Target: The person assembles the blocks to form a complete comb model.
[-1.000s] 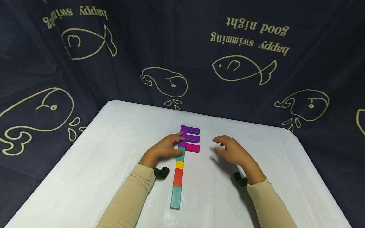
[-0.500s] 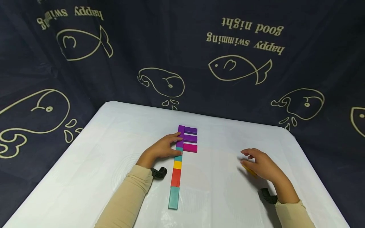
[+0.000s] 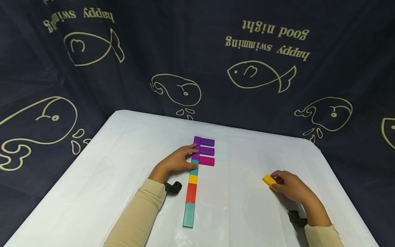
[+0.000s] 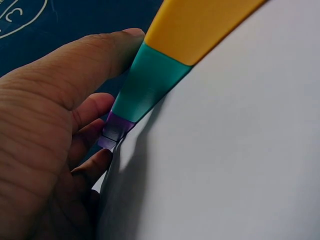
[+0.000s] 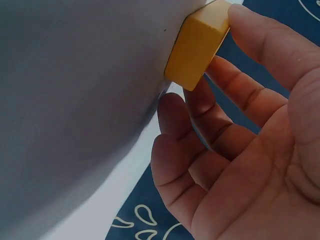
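Observation:
A straight row of coloured blocks runs from near the back of the table toward its front in the head view: purple blocks [image 3: 197,140], a teal block [image 3: 193,172], a yellow block [image 3: 193,179], a red block [image 3: 191,193] and a pale teal block [image 3: 189,215]. My left hand [image 3: 176,160] rests along the row's left side, thumb at the teal part and fingertips at the purple part. Well to the right, my right hand [image 3: 290,186] pinches a loose yellow block [image 3: 269,180] at the table surface. The right wrist view shows the thumb [image 5: 270,40] against this block.
Three blocks stick out from the row's right side: dark purple [image 3: 207,142], purple [image 3: 207,151] and magenta [image 3: 206,161]. The white-covered table [image 3: 234,212] ends at a dark curtain [image 3: 213,41] printed with fish and whales.
My right hand has moved right and toward the front, away from beside the row, and now pinches the loose yellow block. The left hand stays on the row.

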`<move>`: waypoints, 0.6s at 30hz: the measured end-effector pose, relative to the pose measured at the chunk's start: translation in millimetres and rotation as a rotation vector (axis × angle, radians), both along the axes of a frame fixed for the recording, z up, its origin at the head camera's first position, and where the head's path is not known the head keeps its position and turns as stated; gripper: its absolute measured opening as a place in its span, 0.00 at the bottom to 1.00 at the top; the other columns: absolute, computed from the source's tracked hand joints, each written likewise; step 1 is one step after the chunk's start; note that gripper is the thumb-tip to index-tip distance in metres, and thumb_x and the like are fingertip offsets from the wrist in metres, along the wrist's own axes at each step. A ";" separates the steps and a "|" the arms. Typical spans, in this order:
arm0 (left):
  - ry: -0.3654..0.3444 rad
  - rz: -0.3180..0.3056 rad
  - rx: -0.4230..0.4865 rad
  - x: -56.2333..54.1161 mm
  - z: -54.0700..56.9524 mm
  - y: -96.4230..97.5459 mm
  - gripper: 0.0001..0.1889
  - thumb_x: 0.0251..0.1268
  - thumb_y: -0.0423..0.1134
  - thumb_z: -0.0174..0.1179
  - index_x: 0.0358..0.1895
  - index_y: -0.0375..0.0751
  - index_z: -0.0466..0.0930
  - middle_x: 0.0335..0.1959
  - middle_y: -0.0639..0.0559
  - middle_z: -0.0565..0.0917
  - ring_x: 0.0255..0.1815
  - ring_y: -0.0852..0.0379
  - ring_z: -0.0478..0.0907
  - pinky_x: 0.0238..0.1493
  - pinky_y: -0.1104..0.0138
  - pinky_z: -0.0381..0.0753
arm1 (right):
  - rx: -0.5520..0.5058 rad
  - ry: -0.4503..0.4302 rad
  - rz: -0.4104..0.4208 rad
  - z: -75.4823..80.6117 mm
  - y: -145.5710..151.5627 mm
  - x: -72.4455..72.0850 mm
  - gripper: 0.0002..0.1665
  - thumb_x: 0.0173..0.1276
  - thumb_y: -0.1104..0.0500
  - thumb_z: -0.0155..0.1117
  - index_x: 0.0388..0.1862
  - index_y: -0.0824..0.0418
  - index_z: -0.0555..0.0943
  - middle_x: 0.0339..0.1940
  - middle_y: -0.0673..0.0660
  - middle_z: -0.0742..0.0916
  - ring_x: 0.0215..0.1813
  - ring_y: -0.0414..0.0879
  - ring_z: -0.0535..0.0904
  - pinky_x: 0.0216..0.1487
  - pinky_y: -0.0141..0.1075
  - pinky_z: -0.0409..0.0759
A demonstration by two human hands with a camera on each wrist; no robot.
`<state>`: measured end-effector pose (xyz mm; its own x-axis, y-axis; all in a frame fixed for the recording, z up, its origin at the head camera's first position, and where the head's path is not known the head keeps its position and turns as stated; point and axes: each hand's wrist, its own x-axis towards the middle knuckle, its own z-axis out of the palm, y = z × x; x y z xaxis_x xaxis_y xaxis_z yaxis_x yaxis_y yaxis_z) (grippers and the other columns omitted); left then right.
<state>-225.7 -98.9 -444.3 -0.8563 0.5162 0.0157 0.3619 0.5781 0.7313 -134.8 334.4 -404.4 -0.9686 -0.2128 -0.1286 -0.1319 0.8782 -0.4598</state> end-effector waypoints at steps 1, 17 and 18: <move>0.000 -0.001 0.001 0.1 0.0 0.1 0.36 0.55 0.45 0.73 0.69 0.45 0.73 0.78 0.53 0.59 0.77 0.47 0.54 0.75 0.52 0.56 | -0.001 -0.002 -0.004 -0.9 0.2 -0.1 0.18 0.62 0.62 0.71 0.49 0.68 0.80 0.37 0.54 0.83 0.38 0.47 0.75 0.37 0.41 0.78; 0.011 -0.005 0.006 -0.4 -0.7 0.5 0.36 0.55 0.45 0.73 0.69 0.44 0.74 0.78 0.52 0.60 0.77 0.46 0.55 0.75 0.52 0.57 | 0.009 0.074 -0.001 -0.2 -7.0 -2.4 0.17 0.63 0.63 0.68 0.50 0.67 0.80 0.36 0.54 0.83 0.37 0.47 0.76 0.35 0.40 0.77; 0.002 0.000 0.004 -0.4 -0.4 0.7 0.36 0.55 0.45 0.73 0.69 0.45 0.74 0.78 0.53 0.60 0.77 0.48 0.55 0.75 0.53 0.57 | 0.012 0.087 0.008 1.4 -9.3 -3.2 0.17 0.63 0.63 0.68 0.50 0.67 0.81 0.36 0.54 0.83 0.37 0.47 0.76 0.35 0.40 0.77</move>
<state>-226.0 -98.1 -444.7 -0.8564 0.5160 0.0192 0.3632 0.5755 0.7327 -138.0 325.1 -403.0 -0.9745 -0.2195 -0.0464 -0.1781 0.8825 -0.4353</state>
